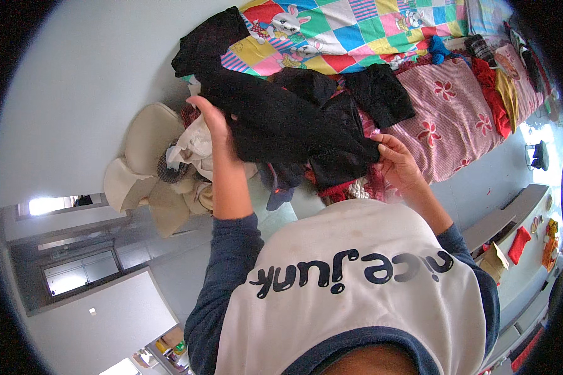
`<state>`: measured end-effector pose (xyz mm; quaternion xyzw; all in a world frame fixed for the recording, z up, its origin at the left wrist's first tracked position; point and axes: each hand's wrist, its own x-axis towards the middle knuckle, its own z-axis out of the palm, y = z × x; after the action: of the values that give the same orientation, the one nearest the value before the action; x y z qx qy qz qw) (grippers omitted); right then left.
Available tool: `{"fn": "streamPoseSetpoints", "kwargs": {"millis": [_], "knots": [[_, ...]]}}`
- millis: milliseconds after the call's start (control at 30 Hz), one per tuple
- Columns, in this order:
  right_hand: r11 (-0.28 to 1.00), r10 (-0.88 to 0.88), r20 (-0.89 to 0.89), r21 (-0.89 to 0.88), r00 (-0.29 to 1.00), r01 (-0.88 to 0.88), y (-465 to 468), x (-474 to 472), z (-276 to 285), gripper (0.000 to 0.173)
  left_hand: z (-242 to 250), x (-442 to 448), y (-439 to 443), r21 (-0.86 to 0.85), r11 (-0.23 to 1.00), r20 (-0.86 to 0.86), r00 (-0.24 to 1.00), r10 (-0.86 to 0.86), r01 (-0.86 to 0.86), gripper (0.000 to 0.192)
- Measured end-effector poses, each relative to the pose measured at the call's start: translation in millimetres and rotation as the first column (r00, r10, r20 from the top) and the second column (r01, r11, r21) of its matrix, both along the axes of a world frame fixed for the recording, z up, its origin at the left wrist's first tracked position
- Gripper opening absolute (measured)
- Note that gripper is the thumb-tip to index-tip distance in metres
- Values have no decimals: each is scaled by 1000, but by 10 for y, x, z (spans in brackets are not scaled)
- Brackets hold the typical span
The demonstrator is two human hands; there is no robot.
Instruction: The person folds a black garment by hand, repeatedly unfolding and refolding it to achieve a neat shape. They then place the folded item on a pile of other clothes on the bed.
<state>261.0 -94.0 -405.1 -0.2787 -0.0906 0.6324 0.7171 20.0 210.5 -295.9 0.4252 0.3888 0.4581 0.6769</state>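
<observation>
A long black garment [267, 112] stretches between my two hands, in front of my body. My right hand [394, 159] pinches its narrow end between thumb and fingers. At the wider part, my left hand [211, 117] lies against the cloth with the thumb stretched out. The fingers of that hand are hidden by the cloth, so their grip is not visible. Behind the garment, more dark clothing [380, 93] lies on the bed, beside a pink flowered cover [443, 108].
A bright patchwork sheet with rabbits [338, 28] covers the far side of the bed. Cream hats [152, 136] and a white cloth [197, 145] are piled at the left by the wall. Red and yellow clothes [492, 98] lie farther right. A low bench [506, 215] stands at the right.
</observation>
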Motion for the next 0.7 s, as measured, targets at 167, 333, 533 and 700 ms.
{"fn": "streamPoseSetpoints", "kwargs": {"millis": [167,333,533,700], "knots": [[992,29,-56,121,998,-22,215,-134,320,33,395,220,303,311,949,245,961,-129,48,95],[954,61,43,292,997,-71,499,-184,417,47,502,295,774,348,935,332,942,-52,-71,94],[966,259,290,-86,921,-245,404,-122,43,41,-440,-150,912,54,984,451,883,127,-169,78],[937,326,139,-179,935,-300,165,32,-176,34,-862,-871,118,-141,958,520,805,287,-250,67]]}}
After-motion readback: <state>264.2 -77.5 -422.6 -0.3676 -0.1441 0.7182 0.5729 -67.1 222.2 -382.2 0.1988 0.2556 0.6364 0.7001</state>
